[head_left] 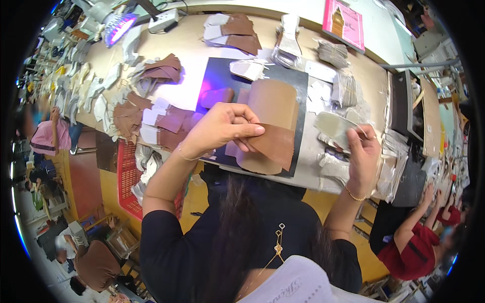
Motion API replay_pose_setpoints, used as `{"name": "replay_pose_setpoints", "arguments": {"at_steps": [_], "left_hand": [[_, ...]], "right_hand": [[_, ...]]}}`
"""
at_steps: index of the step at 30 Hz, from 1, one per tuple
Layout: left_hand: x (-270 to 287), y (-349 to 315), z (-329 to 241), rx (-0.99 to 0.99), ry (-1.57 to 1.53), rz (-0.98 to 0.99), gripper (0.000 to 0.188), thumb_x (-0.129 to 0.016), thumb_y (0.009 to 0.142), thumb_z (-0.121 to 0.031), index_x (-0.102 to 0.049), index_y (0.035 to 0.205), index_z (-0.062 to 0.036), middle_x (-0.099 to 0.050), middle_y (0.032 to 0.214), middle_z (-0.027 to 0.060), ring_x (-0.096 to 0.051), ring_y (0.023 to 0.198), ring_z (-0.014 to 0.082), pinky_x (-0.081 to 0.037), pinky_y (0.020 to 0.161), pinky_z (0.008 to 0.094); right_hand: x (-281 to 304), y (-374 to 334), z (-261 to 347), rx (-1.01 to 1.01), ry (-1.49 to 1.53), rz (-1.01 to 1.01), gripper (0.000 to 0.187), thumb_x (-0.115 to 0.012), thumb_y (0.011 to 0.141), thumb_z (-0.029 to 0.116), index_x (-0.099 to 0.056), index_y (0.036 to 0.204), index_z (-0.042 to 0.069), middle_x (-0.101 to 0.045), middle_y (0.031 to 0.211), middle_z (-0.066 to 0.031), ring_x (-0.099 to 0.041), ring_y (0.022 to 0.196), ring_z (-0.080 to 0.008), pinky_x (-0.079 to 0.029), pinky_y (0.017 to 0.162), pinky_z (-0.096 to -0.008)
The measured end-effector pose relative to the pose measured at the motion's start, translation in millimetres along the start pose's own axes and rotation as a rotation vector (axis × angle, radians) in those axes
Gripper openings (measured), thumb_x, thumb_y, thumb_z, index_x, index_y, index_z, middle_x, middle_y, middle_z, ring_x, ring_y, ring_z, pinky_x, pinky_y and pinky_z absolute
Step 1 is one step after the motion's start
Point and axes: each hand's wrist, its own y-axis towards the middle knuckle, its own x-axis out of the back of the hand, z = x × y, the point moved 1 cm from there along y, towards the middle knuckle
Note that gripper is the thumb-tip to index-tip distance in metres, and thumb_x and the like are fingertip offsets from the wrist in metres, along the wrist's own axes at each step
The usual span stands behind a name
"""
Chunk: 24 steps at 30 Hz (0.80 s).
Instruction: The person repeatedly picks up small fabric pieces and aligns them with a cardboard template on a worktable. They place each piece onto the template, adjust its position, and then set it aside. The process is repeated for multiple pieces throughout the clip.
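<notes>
The left hand [222, 127] is pinching the brown piece [279, 146] by its edge, over the roll [275, 98]; the right hand [365, 157] is holding the pale piece [333, 127] by its end. With a small grip, the brown piece could be slipping or bending crooked. The red basket [126, 177] is containing white pieces [149, 165].

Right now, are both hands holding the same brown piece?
No, the left hand pinches the brown piece, while the right hand holds a pale piece.
</notes>
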Motion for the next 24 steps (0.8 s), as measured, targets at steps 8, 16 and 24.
{"name": "replay_pose_setpoints", "arguments": {"at_steps": [8,16,24], "left_hand": [[12,15,24,0.166,-0.018,0.028,0.037,-0.063,0.092,-0.033,-0.061,0.082,0.0021,-0.065,0.068,0.0111,-0.069,0.06,0.0182,-0.054,0.05,0.0207],[14,12,23,0.135,-0.042,0.05,0.051,-0.053,0.095,-0.044,-0.062,0.086,0.0055,-0.067,0.073,0.0167,-0.07,0.064,0.02,-0.056,0.056,0.0241],[13,13,24,0.137,-0.057,0.059,0.05,-0.053,0.095,-0.041,-0.062,0.087,0.0067,-0.068,0.074,0.0178,-0.07,0.064,0.0203,-0.057,0.056,0.0245]], "right_hand": [[-60,-8,-17,-0.327,0.14,0.232,0.018,-0.072,0.085,0.011,-0.056,0.084,0.004,-0.06,0.073,0.0,-0.054,0.059,-0.0043,-0.045,0.053,-0.0186],[-77,-12,-26,-0.357,0.102,0.278,0.018,-0.072,0.085,0.01,-0.056,0.083,0.004,-0.06,0.071,0.0005,-0.052,0.059,-0.0022,-0.041,0.051,-0.0176],[-83,-18,-26,-0.387,0.109,0.252,0.018,-0.069,0.087,0.01,-0.053,0.083,0.003,-0.065,0.075,-0.0058,-0.062,0.062,-0.008,-0.046,0.053,-0.0193]]}}
